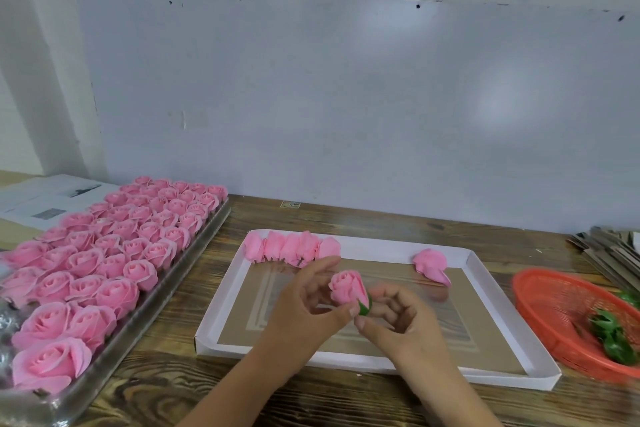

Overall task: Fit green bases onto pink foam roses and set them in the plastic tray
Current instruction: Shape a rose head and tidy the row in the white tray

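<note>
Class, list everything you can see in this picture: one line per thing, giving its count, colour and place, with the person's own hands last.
Rose in hand: one, pink, held over the white tray.
Green base: one, green, at the held rose's bottom end.
Roses in white tray: five in a row at the far left corner, one more at the far right; pink.
White tray: one, white rim, table centre.
Clear tray of roses: one, many pink roses, left.
Basket: one, red, right, holding green bases.
Newspaper: far left.
Table: brown wood.
Left hand: holds the rose.
Right hand: fingers at the base.
</note>
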